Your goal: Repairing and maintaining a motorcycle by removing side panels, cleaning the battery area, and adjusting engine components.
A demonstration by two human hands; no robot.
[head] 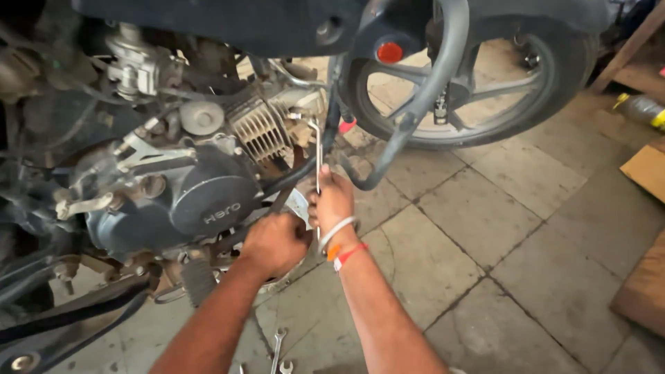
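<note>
Head view looks down at my two hands under the engine of a motorcycle that stands on a tiled floor. I see no real container; nearest to one is a pale round pan low behind my hands, and I cannot tell what is inside it. Around the work there is the front wheel at upper right, a dark curved guard bar coming down in front of it, and the finned cylinder just above my hands. Two loose spanners lie on the floor between my forearms, near the bottom edge. Pieces of brown cardboard rest at the right edge. My right hand, with bands at the wrist, is closed around the lower end of a long thin wrench, which stands nearly upright, and its top reaches a fitting beside the cylinder. My left hand is clenched just beside it, low under the engine cover, on a dark part that I cannot see clearly.
</note>
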